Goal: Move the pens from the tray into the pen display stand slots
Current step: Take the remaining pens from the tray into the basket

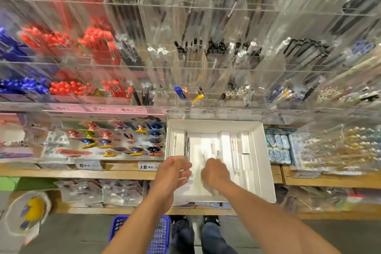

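A white tray (261, 150) sits on the wooden shelf, with several thin pens lying lengthwise in it. Both my hands are over its near half. My left hand (172, 173) has thumb and fingers curled around two thin dark pens (186, 146) that point away from me. My right hand (215, 174) is curled, and the tip of a silver pen (217, 154) sticks out above its fingers. More pale pens (234, 150) lie in the tray to the right. The clear acrylic pen display stand (206, 64) rises behind the tray, its slots holding red, blue, black and clear pens.
Carded spinning-top toys (115, 140) lie left of the tray and blue packets (277, 148) lie right of it. A blue basket (156, 235) stands on the floor by my feet. Bagged items fill the lower shelf (99, 194).
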{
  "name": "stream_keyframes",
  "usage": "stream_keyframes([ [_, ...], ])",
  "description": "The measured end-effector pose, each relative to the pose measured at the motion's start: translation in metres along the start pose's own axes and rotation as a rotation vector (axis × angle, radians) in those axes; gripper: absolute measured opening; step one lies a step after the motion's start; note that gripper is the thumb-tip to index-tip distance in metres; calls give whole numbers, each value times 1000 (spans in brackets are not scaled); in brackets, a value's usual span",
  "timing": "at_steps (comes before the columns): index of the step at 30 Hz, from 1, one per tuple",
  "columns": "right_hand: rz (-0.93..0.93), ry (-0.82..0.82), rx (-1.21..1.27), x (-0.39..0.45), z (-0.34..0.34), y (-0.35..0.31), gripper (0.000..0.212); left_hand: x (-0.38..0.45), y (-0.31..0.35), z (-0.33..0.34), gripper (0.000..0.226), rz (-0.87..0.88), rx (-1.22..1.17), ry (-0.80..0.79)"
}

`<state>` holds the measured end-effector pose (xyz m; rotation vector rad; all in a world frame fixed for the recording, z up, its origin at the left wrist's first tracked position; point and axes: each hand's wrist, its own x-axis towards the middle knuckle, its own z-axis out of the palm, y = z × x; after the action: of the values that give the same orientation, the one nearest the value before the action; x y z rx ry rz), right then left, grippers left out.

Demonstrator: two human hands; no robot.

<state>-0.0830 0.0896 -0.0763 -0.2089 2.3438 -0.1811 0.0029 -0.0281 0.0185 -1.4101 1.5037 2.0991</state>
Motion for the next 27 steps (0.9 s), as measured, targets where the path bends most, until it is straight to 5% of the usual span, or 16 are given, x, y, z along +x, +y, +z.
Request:
stream_keyframes([
  [6,-309,-56,476,-45,-36,-10,11,4,2,8,13,28,71,7],
  [13,-336,-199,646,-56,-48,-8,16,10,0,13,22,66,81,62],
  [18,-50,123,178,7,-39,8,17,0,3,10,17,95,-65,138],
  [22,110,111,-42,29,-16,-2,14,-8,3,2,16,78,-89,126],
  [27,74,103,-73,26,-15,-5,21,-16,2,-5,17,84,-68,113],
])
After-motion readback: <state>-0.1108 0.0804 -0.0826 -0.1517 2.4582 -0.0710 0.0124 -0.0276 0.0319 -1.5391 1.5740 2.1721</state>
